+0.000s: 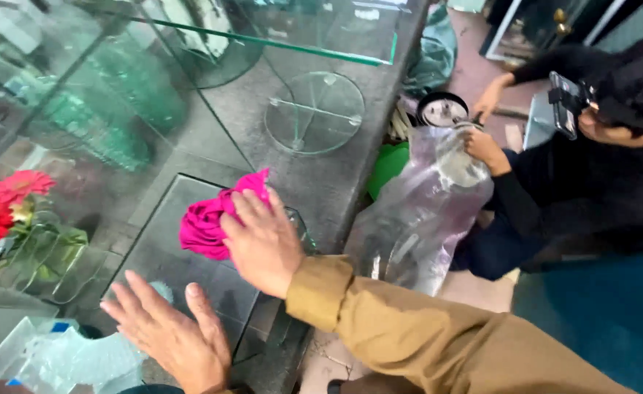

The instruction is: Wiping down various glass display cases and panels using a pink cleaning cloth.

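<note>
My right hand [263, 241] presses a bright pink cloth [215, 215] down on a square pane of clear glass [168, 248] that lies flat on the grey counter [336, 182]. The fingers are curled over the cloth, near the pane's far right corner. My left hand [168, 328] rests flat on the near edge of the same pane with its fingers spread, holding nothing.
A round glass disc [314, 113] lies farther back on the counter under a raised glass shelf [263, 36]. Red flowers [4, 201] stand at the left. To the right, another person in dark clothes handles a clear plastic bag [423, 211] and round glass pieces.
</note>
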